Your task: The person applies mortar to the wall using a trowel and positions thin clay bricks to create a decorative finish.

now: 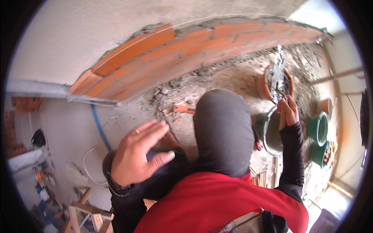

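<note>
In my right hand is a trowel, gripped by its handle. The trowel's blade, smeared with wet mortar, points away from me above an orange bucket that has grey mortar inside. Just nearer stands a dark bucket, partly hidden by my right hand and forearm. My left hand is raised in the air to the left of my bent knee, its fingers stretched out and nothing in it. Ahead, a low wall of orange bricks with grey mortar joints curves across the view, a thin string running along its top.
Two green buckets stand at the right, the nearer one holding lumpy pieces. An orange tool lies on the rubble-strewn ground before the wall. A blue pipe runs along the floor at left. A wooden frame stands at lower left.
</note>
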A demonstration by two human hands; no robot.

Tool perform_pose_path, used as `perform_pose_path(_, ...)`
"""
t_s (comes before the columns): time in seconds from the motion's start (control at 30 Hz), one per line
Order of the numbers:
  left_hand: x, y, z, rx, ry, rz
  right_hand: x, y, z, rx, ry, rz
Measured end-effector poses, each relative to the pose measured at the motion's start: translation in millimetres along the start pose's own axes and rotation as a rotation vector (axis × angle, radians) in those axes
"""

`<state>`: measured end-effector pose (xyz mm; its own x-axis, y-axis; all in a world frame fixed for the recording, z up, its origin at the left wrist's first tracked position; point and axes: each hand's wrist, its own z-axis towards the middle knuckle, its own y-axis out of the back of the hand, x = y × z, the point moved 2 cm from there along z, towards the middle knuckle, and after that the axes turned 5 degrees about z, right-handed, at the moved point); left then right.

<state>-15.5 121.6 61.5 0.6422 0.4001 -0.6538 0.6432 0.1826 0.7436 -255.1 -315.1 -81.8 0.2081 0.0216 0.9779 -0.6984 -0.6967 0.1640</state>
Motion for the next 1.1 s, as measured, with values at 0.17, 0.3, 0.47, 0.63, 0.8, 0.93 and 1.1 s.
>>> perform_pose_path(0.17, 30.4, 32.9, 14.8, -0.38, 0.199, 0.207, 33.4, -95.6, 30.3, 0.386, 0.173, -0.427)
perform_pose_path(0.3, 71.5, 29.7, 26.6, -0.491, 0.183, 0.412, 24.3, -197.3, 57.4, 0.569, 0.578, -0.587)
perform_pose_path(0.47, 96.5, 12.2, 52.8, -0.446, 0.235, 0.557, 20.8, -260.1, 57.2, 0.592, 0.627, -0.624)
perform_pose_path(0.63, 106.0, 5.6, 66.0, -0.455, 0.303, 0.576, 26.1, -269.6, 57.3, 0.508, 0.601, -0.674)
perform_pose_path(0.8, 111.0, 4.7, 71.2, -0.445, 0.312, 0.596, 25.2, -250.6, 63.9, 0.459, 0.524, -0.639)
perform_pose_path(0.93, 110.5, 3.8, 72.8, -0.439, 0.314, 0.614, 22.1, -234.8, 74.6, 0.433, 0.557, -0.621)
perform_pose_path(1.1, 111.6, 6.1, 72.1, -0.429, 0.343, 0.616, 15.7, -216.4, 98.3, 0.415, 0.631, -0.584)
